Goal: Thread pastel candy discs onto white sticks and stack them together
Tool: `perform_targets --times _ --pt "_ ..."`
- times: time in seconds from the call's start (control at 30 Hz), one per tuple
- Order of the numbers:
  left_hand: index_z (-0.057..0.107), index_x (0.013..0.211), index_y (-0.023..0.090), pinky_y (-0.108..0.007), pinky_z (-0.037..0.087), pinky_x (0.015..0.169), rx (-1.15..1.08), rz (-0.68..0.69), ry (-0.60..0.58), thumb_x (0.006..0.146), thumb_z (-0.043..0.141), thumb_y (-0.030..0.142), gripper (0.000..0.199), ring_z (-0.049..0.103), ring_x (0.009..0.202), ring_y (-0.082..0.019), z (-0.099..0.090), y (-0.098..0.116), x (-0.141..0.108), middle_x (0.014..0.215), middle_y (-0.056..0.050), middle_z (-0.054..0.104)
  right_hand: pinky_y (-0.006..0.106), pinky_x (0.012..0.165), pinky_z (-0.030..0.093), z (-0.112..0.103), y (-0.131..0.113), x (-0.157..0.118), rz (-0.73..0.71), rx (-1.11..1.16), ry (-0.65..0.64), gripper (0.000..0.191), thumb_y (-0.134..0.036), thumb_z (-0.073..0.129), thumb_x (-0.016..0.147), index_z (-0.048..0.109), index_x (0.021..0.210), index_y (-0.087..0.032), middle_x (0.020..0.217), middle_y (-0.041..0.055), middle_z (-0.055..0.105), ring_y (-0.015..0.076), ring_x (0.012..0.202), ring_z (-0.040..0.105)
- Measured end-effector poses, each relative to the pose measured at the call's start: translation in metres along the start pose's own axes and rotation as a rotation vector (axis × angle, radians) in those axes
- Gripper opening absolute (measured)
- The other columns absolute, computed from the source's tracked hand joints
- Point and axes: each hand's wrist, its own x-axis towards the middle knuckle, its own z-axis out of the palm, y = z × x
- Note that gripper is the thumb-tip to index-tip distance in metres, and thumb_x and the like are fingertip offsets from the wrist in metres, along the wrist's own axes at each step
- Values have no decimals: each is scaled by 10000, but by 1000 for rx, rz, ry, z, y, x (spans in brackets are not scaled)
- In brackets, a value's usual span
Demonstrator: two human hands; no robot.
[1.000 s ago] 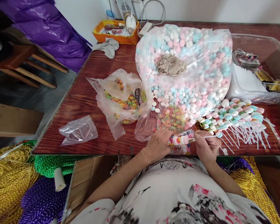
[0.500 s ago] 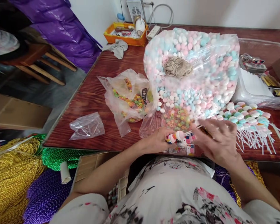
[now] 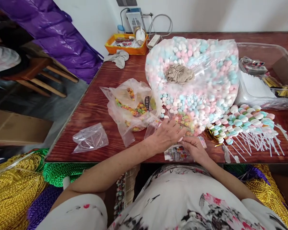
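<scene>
My left hand (image 3: 166,135) reaches over the bag of ring candies near the table's front edge, its fingers spread and slightly blurred. Close beside it, my right hand (image 3: 195,148) has its fingers pinched together near a small pale round piece (image 3: 180,139); what lies between the fingertips is too small to make out. Printed clear packets (image 3: 178,153) lie just below the hands. Behind them rests a large clear bag of pink, white and blue candies (image 3: 213,76) with a crumpled brown cloth (image 3: 180,74) on top. Candy sticks (image 3: 249,123) are piled to the right.
A translucent bag of colourful rings (image 3: 134,105) and an empty clear bag (image 3: 90,138) lie on the left of the table (image 3: 72,127). A clear plastic bin (image 3: 259,101) stands at the right, an orange tray (image 3: 127,49) at the back left.
My right hand has drawn back from the stick pile to meet my left hand. My left hand has lifted and opened over the candies. The candy pieces it held are no longer clearly visible.
</scene>
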Motion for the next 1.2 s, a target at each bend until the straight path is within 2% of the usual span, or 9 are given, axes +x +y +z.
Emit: perform_targets --times 0.13,0.23,0.33,0.43,0.53,0.63,0.7,0.97,1.2 --pt "535 1294 328 -574 280 1143 -210 -153 473 796 740 260 543 394 1364 -358 -4 8 -21 1407 -95 500 237 546 393 -11 3 3 -118 -62 265 252 -370 580 916 763 898 -198 626 -38 576 105 548 454" --pt "364 1439 376 -524 401 1101 -715 -352 849 645 869 437 943 412 1368 -348 4 7 -28 1449 -96 443 245 571 431 -15 -4 1 -247 -178 318 211 -312 587 916 770 910 -207 650 -24 626 120 572 513" --pt "522 1287 316 -504 503 978 -1381 -363 673 631 827 586 772 612 1161 -312 9 -2 -19 1273 -108 603 244 567 427 -7 -15 -1 -350 -293 160 220 -245 547 936 759 897 -202 660 -5 641 121 569 535" --pt "637 901 199 -471 546 852 -1668 -379 447 685 773 603 478 695 805 -247 4 -11 -7 840 -67 693 253 567 432 2 -21 -2 -387 -377 102 232 -203 518 946 750 953 -207 686 9 669 129 580 562" --pt "518 652 186 -402 562 774 -1741 -434 586 805 665 617 481 609 595 -159 -1 -12 0 553 17 530 259 576 446 4 -18 -4 -394 -419 198 201 -203 547 938 745 974 -219 732 13 707 133 601 588" --pt "431 651 195 -308 559 682 -1821 -503 888 839 642 609 501 517 548 -102 0 -7 5 558 54 440 269 607 462 2 -12 -8 -432 -491 274 190 -189 572 927 739 1009 -231 758 14 726 139 635 612" --pt "380 646 194 -271 542 625 -1860 -518 980 816 662 625 543 463 524 -85 4 -4 6 561 63 393 276 619 466 2 -9 -10 -470 -540 299 205 -174 571 924 732 1035 -233 755 15 729 146 647 625" --pt "305 635 193 -292 528 623 -1737 -450 976 675 784 629 650 435 501 -77 18 2 4 576 66 390 299 618 401 2 -9 -10 -636 -900 365 264 -97 541 891 676 1103 -175 771 50 727 162 658 607" --pt "306 654 199 -291 508 611 -1738 -448 920 667 791 618 641 432 488 -74 30 -4 0 581 73 385 285 562 331 4 -25 -14 -482 -915 169 219 -88 450 919 638 995 -171 667 19 659 136 551 523"
